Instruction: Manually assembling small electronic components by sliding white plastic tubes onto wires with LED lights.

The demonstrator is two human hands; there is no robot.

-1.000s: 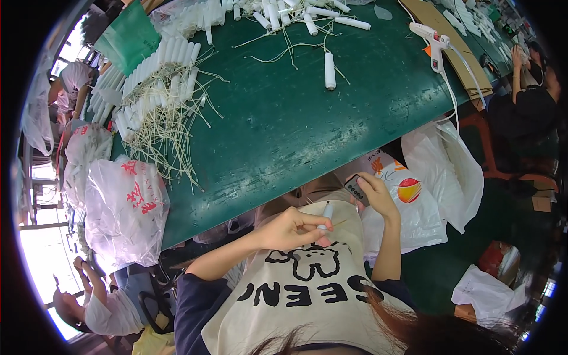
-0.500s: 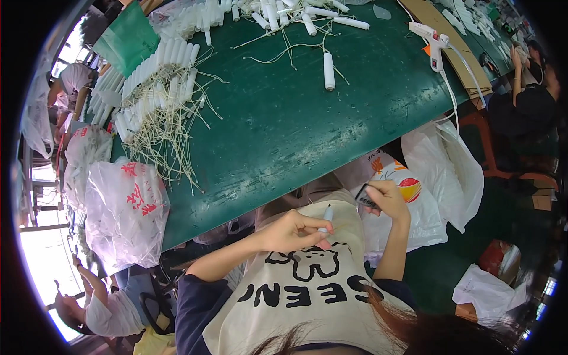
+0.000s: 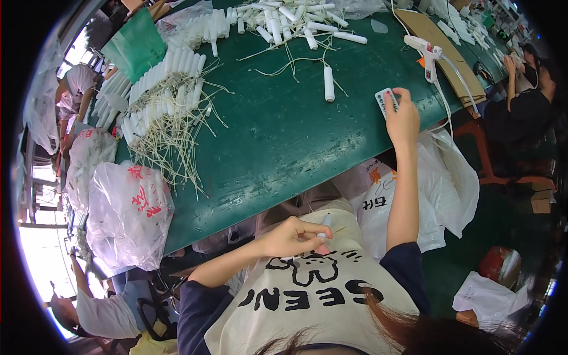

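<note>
In front of my body, my left hand [image 3: 293,238] is closed around a slim white tube [image 3: 327,220], its upper end showing above the fingers. A thin pale strand sticks out beside the tube. My right arm reaches over the table's near right edge, and my right hand [image 3: 403,121] grips a small white remote control [image 3: 381,102] with dark buttons and a red one. Whether the remote rests on the green tabletop, I cannot tell. To its left on the table lies a single white tube with wires [image 3: 329,84].
Several wired white tubes [image 3: 177,65] are heaped at the left, more [image 3: 290,21] at the far side. A glue gun [image 3: 427,56] lies near cardboard [image 3: 444,53] at the right. Plastic bags [image 3: 127,210] hang at the left edge; others are below the right edge. People sit nearby.
My right hand has moved forward from beside my lap to over the table, carrying the remote control. My left hand stays in nearly the same place, still holding the slim white tube.
</note>
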